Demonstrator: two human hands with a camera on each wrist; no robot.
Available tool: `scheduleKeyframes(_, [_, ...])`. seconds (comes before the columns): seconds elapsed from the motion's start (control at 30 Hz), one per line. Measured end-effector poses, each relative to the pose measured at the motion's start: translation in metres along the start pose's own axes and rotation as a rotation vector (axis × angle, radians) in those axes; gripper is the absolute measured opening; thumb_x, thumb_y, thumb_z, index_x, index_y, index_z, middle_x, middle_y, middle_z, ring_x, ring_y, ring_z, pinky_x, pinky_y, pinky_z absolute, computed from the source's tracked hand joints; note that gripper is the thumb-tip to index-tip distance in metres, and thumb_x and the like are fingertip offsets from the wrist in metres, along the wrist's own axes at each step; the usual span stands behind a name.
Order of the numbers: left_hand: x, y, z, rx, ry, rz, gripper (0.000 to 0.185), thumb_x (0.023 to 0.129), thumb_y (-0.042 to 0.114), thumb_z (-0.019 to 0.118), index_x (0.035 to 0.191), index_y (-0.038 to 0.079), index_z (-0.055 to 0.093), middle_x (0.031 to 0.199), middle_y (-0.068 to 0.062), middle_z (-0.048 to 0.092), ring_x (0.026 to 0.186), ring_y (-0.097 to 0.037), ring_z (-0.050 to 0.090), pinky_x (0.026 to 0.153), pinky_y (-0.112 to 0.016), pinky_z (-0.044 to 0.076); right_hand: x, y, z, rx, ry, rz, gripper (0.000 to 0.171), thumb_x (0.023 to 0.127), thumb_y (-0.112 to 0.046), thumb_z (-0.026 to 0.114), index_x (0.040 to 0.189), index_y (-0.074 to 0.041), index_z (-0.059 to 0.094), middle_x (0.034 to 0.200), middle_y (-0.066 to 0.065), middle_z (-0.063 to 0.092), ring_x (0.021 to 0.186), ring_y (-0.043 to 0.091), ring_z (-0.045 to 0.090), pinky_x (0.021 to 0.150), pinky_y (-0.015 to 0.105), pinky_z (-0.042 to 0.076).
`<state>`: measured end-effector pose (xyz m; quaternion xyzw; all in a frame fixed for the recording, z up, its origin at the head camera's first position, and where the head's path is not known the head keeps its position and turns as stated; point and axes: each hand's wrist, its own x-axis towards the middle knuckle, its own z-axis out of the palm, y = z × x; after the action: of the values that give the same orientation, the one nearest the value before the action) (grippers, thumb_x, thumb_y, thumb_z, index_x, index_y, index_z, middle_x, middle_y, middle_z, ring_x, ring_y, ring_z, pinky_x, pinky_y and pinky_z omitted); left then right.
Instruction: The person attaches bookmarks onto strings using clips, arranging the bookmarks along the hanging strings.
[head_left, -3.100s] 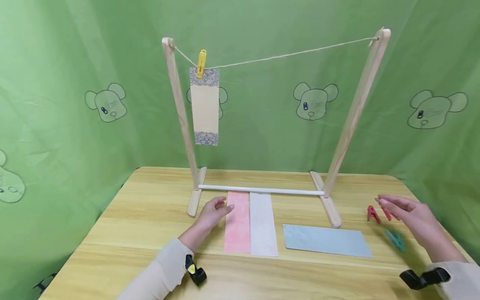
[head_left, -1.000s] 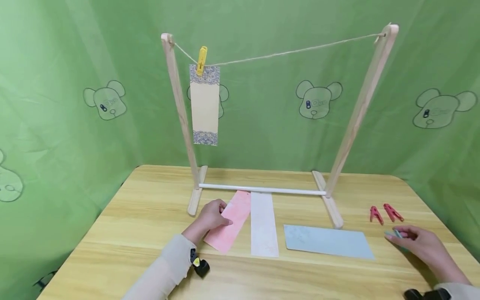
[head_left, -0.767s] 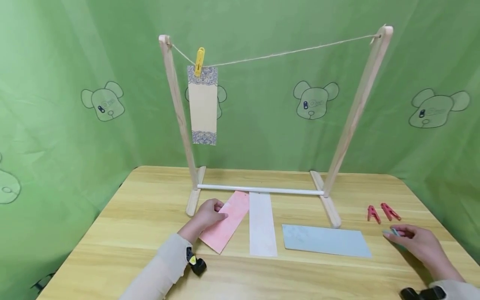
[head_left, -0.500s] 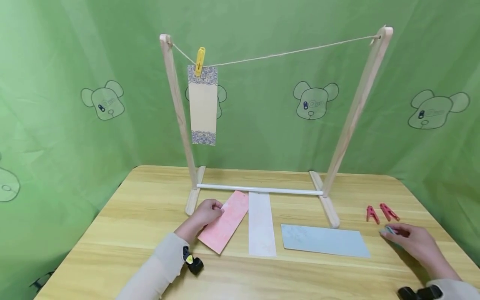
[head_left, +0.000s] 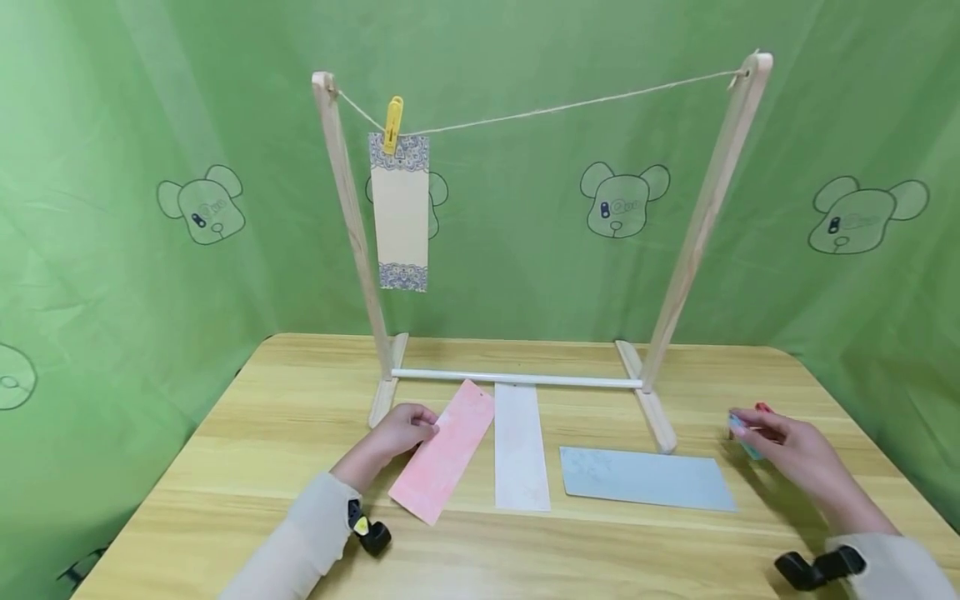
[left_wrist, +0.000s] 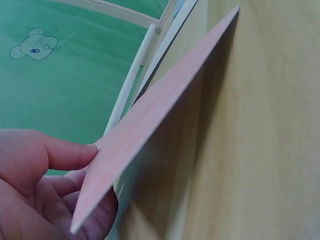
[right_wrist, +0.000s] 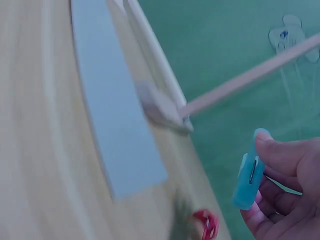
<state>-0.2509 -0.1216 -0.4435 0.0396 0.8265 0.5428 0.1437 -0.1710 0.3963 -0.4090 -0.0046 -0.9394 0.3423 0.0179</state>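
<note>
My left hand (head_left: 392,435) pinches the left edge of a pink paper bookmark (head_left: 448,454) with a small hole near its top. In the left wrist view the bookmark is tilted, its held end raised off the wood. My right hand (head_left: 798,454) holds a teal clothespin (right_wrist: 248,182) between thumb and fingers, above the table's right side. A red clothespin (right_wrist: 207,223) lies below it; in the head view the hand mostly hides the red ones. A white bookmark (head_left: 521,450) lies beside the pink one, and a pale blue bookmark (head_left: 645,478) lies to the right.
A wooden stand with a left post (head_left: 347,200) and a right post (head_left: 708,217) carries a string (head_left: 540,112). A yellow clothespin (head_left: 393,125) holds a patterned bookmark (head_left: 401,217) on it. A white rod (head_left: 525,379) joins the feet. Green cloth surrounds the table.
My left hand has taken hold of the pink bookmark, turned it slantwise and drawn it left. My right hand has picked up the teal clothespin, then moved up and left with it.
</note>
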Motion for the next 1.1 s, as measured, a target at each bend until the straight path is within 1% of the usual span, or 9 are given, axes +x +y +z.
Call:
scheduleKeyframes(0.03, [0.000,0.000,0.000,0.001,0.003,0.001,0.015,0.087,0.000,0.059,0.100,-0.007,0.061,0.079,-0.006,0.058,0.067,-0.012,0.052,0.058,-0.022,0.046,0.001,-0.004,0.001,0.016,0.005,-0.022,0.058,0.097,-0.039,0.048,0.136,0.005,0.044,0.133,0.032,0.045,0.118,0.029,0.049,0.092,0.044,0.044])
scheduleKeyframes(0.1, [-0.001,0.001,-0.001,0.000,0.010,0.000,0.014,0.088,0.000,0.059,0.100,-0.007,0.061,0.078,-0.007,0.058,0.066,-0.013,0.052,0.057,-0.023,0.046,0.002,-0.013,0.003,0.046,0.026,-0.084,0.052,0.098,-0.033,0.049,0.134,0.005,0.045,0.128,0.015,0.055,0.114,0.015,0.054,0.094,0.035,0.046])
scheduleKeyframes(0.2, [-0.002,0.003,-0.003,0.006,0.022,-0.001,0.013,0.088,0.000,0.059,0.100,-0.005,0.061,0.079,-0.006,0.057,0.066,-0.013,0.052,0.058,-0.023,0.046,0.006,-0.027,0.006,0.059,0.048,-0.153,0.046,0.099,-0.026,0.050,0.131,0.006,0.048,0.107,-0.008,0.059,0.084,-0.011,0.050,0.067,0.015,0.048])
scheduleKeyframes(0.27, [-0.003,0.004,-0.005,0.009,0.032,0.004,0.013,0.088,0.000,0.059,0.100,-0.005,0.061,0.079,-0.006,0.057,0.067,-0.013,0.052,0.058,-0.023,0.046,0.009,-0.037,0.008,0.085,0.037,-0.167,0.045,0.099,-0.025,0.049,0.131,0.006,0.047,0.106,-0.008,0.058,0.085,-0.008,0.051,0.068,0.016,0.048])
scheduleKeyframes(0.4, [-0.004,0.004,-0.009,0.015,0.052,0.036,0.012,0.088,-0.001,0.058,0.099,-0.006,0.061,0.078,-0.006,0.056,0.067,-0.014,0.051,0.058,-0.023,0.044,0.016,-0.057,0.013,0.102,0.005,-0.185,0.045,0.100,-0.027,0.045,0.134,0.004,0.045,0.112,0.014,0.058,0.088,-0.007,0.050,0.070,0.014,0.046])
scheduleKeyframes(0.5, [-0.003,0.005,-0.013,0.014,0.062,0.057,0.013,0.088,-0.001,0.058,0.099,-0.006,0.061,0.078,-0.007,0.056,0.068,-0.014,0.050,0.059,-0.023,0.044,0.021,-0.068,0.015,0.133,-0.026,-0.212,0.046,0.101,-0.025,0.044,0.135,0.005,0.043,0.119,0.021,0.055,0.093,-0.009,0.049,0.074,0.010,0.043])
scheduleKeyframes(0.8, [-0.001,0.011,-0.017,-0.010,0.079,0.130,0.013,0.089,0.001,0.058,0.100,-0.006,0.060,0.082,-0.007,0.056,0.073,-0.014,0.050,0.063,-0.023,0.045,0.037,-0.104,0.018,0.209,-0.088,-0.171,0.054,0.101,-0.037,0.039,0.142,-0.002,0.037,0.133,0.020,0.048,0.101,-0.009,0.045,0.083,0.011,0.040])
scheduleKeyframes(1.03, [0.001,0.025,-0.013,-0.035,0.120,0.207,0.012,0.090,0.002,0.058,0.099,-0.004,0.061,0.084,-0.007,0.059,0.074,-0.013,0.051,0.062,-0.022,0.045,0.048,-0.133,0.019,0.267,-0.093,-0.152,0.053,0.101,-0.038,0.038,0.142,-0.005,0.035,0.130,0.016,0.046,0.107,0.003,0.045,0.098,0.035,0.040])
scheduleKeyframes(1.1, [0.003,0.029,-0.011,-0.057,0.124,0.221,0.012,0.090,0.002,0.058,0.099,-0.004,0.061,0.084,-0.006,0.059,0.073,-0.012,0.051,0.062,-0.022,0.045,0.052,-0.141,0.019,0.291,-0.095,-0.150,0.051,0.101,-0.036,0.039,0.142,-0.006,0.036,0.129,0.015,0.046,0.107,0.004,0.046,0.097,0.027,0.042])
